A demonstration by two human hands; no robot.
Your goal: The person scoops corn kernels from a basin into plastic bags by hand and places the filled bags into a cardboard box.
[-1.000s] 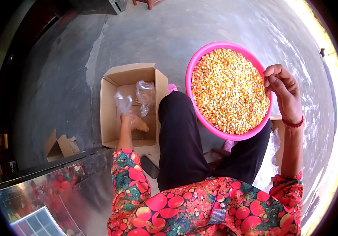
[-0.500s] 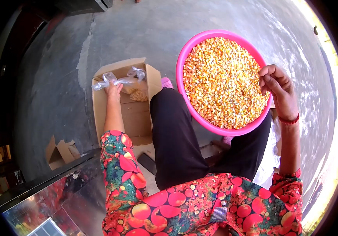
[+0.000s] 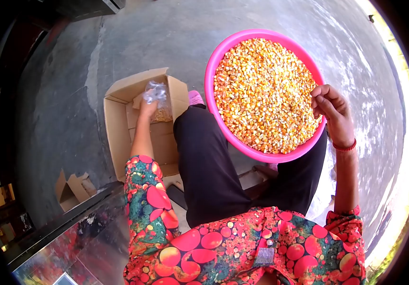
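A pink basin [image 3: 208, 90] full of yellow corn kernels [image 3: 266, 95] rests over my legs. My right hand [image 3: 332, 111] is at the basin's right rim, thumb and fingers pinched together; what they hold, if anything, is too small to make out. On the left, my left hand [image 3: 148, 105] reaches into an open cardboard box [image 3: 118, 137], its fingers closed at the gathered top of a clear plastic bag [image 3: 156, 92]. Kernels show in the lower part of the bags at the far end of the box.
A phone [image 3: 177, 195] lies by my left thigh. Small cardboard pieces [image 3: 74, 190] sit on the grey floor at the left, near a shiny panel [image 3: 85, 242]. White plastic [image 3: 323, 183] lies beyond my right leg.
My left hand has carried a bag of kernels from the near part of the box to its far end, beside the other bag. My right hand keeps its pinch at the basin.
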